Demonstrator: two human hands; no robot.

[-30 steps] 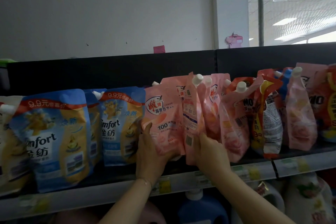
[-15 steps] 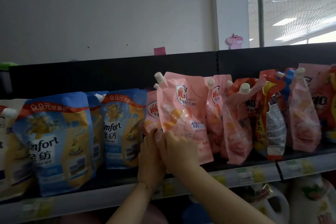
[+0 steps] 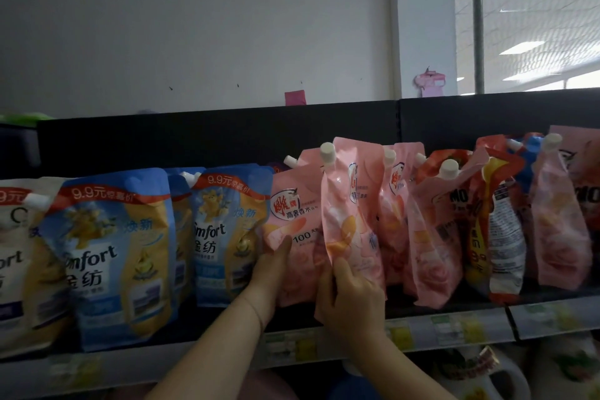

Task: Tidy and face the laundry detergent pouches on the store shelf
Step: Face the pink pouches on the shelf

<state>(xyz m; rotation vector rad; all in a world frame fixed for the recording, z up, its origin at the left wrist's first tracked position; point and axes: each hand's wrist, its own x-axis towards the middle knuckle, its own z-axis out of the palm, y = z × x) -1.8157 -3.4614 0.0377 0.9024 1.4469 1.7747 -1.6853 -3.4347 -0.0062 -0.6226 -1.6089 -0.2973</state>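
Here's the shelf point(image 3: 194, 357), running the full width, with a black panel point(image 3: 194, 136) along its back edge. The row of pouches stands on it from end to end.

At the left end are the blue pouches point(image 3: 110, 256), faces forward and leaning a little. A second blue one point(image 3: 227, 230) stands just beside the pinks.

Mid-shelf, the pink pouches take over. The left pink pouch point(image 3: 292, 221) stands face out, its label readable, touching the blue one next to it. The front pink pouch point(image 3: 352, 214) sits at the front edge, twisted so its face turns partly to the right, and it overlaps the left pink pouch. More pinks point(image 3: 435, 237) crowd behind and to the right, slumped at angles.

Toward the right end, red pouches point(image 3: 496, 221) are jumbled in with another pink point(image 3: 558, 227), several turned sideways.

Now the hands. The left hand point(image 3: 271, 269) grips the left pink pouch at its lower left side, thumb laid on the face, fingers hidden behind it. The right hand point(image 3: 350, 299) clasps the bottom of the front pink pouch, thumb up on its face.

The white cap point(image 3: 327, 150) on the front pink pouch pokes up at its top left corner.
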